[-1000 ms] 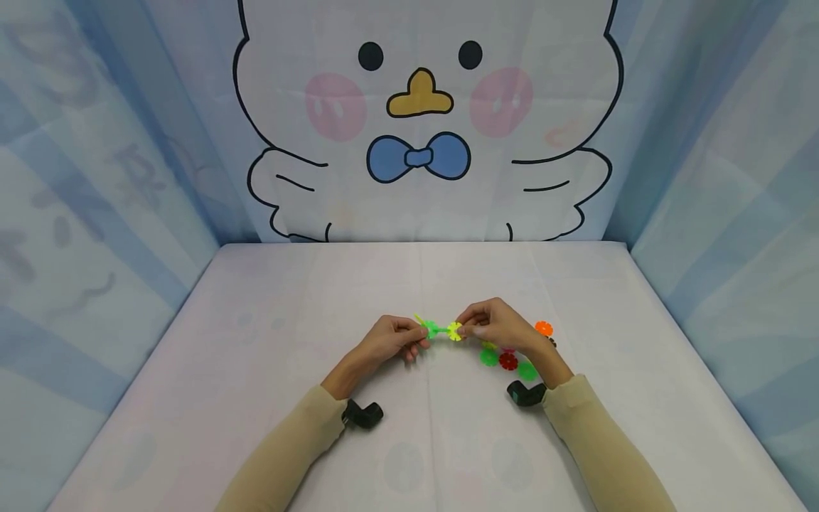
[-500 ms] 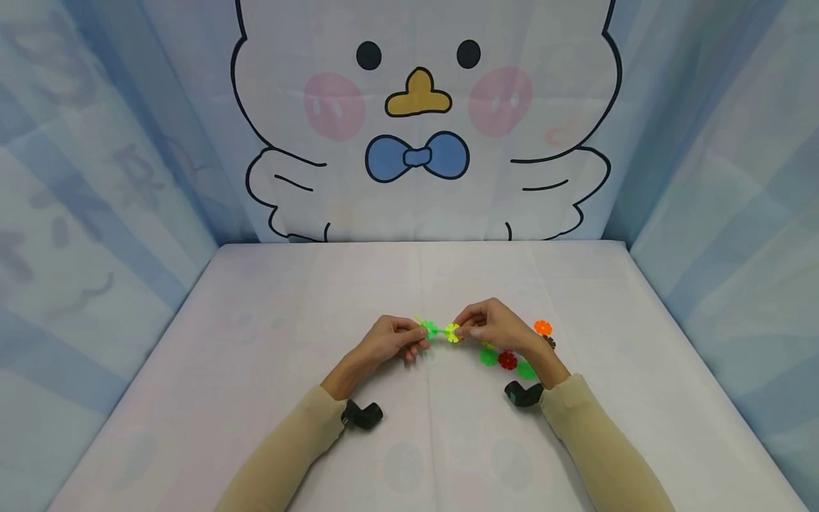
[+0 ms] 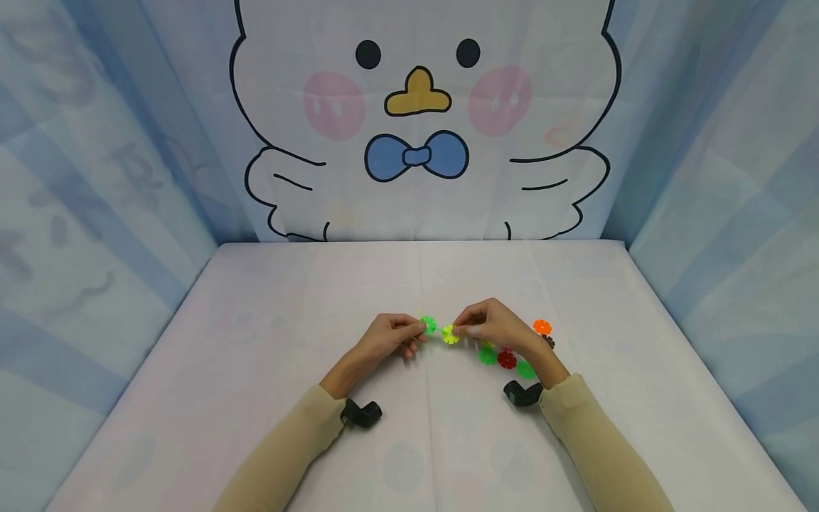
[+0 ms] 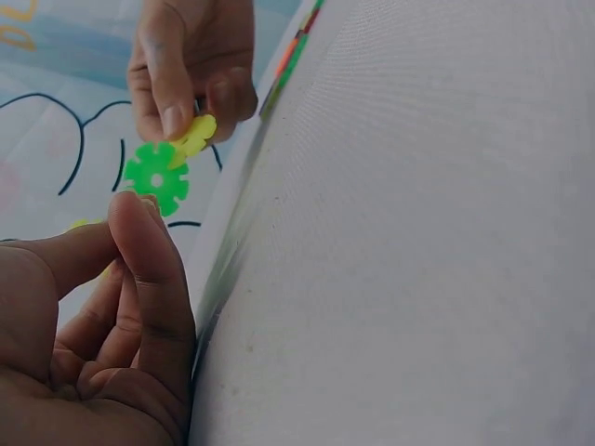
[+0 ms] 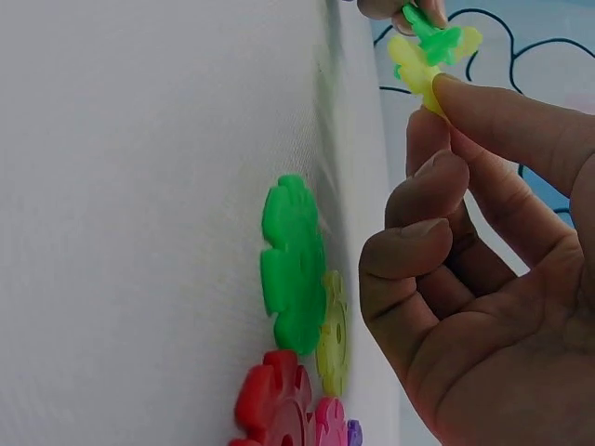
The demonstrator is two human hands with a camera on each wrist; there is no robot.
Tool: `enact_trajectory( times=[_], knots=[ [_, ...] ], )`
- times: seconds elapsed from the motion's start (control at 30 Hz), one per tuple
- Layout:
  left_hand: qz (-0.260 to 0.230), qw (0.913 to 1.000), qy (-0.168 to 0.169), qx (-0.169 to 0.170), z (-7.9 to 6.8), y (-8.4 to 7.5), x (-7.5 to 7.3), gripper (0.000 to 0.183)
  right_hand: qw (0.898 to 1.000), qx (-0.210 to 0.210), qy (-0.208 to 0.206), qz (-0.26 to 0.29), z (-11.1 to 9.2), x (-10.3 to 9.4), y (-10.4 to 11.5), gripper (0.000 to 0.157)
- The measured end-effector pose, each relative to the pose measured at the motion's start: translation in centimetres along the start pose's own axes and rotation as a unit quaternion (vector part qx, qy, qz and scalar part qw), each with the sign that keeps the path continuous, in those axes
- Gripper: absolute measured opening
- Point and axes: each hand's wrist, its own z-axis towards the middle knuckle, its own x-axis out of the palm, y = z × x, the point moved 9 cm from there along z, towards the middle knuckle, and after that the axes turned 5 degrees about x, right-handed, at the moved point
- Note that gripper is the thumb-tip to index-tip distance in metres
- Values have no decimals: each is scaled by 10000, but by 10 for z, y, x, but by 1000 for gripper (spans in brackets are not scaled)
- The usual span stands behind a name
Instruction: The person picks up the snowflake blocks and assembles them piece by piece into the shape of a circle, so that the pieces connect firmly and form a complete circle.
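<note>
My left hand pinches a green snowflake disc between thumb and forefinger. Opposite it, my right hand pinches a yellow snowflake disc at its edge. In the left wrist view a notched green disc spans from the left fingertips to the yellow disc, joined to it. More yellow shows behind the left thumb, mostly hidden by the fingers. From the right wrist, green pieces and the yellow disc appear as one linked cluster held off the table.
Loose discs lie on the white-covered table below my right hand: green, red, yellow and pink. An orange disc and a dark brown one sit just beyond the right wrist.
The linked discs have tilted: the green one has turned more face-on and risen slightly, and the yellow one has shifted a little left and down. Both hands keep their pinch.
</note>
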Motion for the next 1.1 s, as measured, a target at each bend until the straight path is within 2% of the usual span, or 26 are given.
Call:
enact_trajectory(
  times=[0.17, 0.53, 0.77, 1.1],
  knots=[
    [-73, 10000, 15, -2, 0, -1, 1, 27, 9999, 91, 74, 127, 1, 3, 0, 14],
    [77, 9992, 366, 126, -3, -4, 8, 27, 9988, 170, 83, 441, 4, 13, 0, 20],
    [57, 9994, 341, 14, -3, -3, 9, 28, 9978, 200, 181, 603, 4, 21, 3, 18],
    [31, 9996, 283, 23, -5, -4, 8, 28, 9965, 199, 260, 772, 3, 23, 7, 17]
  ],
)
